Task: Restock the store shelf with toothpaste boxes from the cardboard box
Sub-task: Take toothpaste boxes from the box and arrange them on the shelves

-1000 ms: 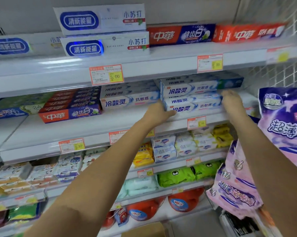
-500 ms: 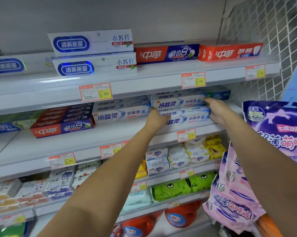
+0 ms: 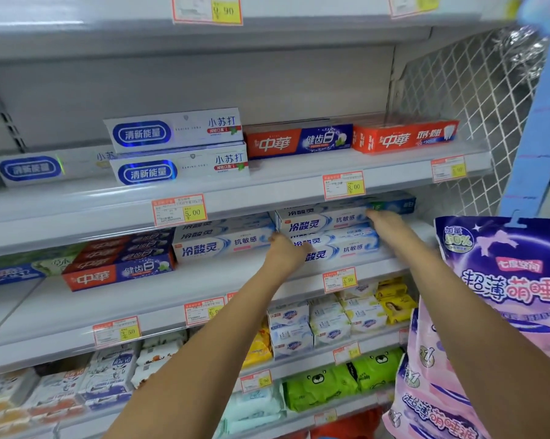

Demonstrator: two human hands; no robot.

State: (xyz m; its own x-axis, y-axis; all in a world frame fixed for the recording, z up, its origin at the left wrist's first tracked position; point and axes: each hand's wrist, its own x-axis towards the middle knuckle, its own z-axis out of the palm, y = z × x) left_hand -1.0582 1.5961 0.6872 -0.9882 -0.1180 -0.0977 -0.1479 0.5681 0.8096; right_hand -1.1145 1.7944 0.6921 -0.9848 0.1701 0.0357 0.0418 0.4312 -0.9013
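On the middle shelf (image 3: 204,280) the toothpaste boxes (image 3: 337,231) lie stacked, long axes running left to right, printed fronts facing out, two fronts showing. The left hand (image 3: 284,253) covers the lower box (image 3: 349,248) at its left end, grip unclear; the right hand (image 3: 386,223) rests outstretched fingers on the upper box (image 3: 324,221) at its right end

White-and-blue cardboard toothpaste boxes (image 3: 329,220) lie lengthwise, printed fronts outward, stacked two high toward the right of the pale grey metal store shelf (image 3: 172,291), just beside a matching row (image 3: 223,245) on their left.
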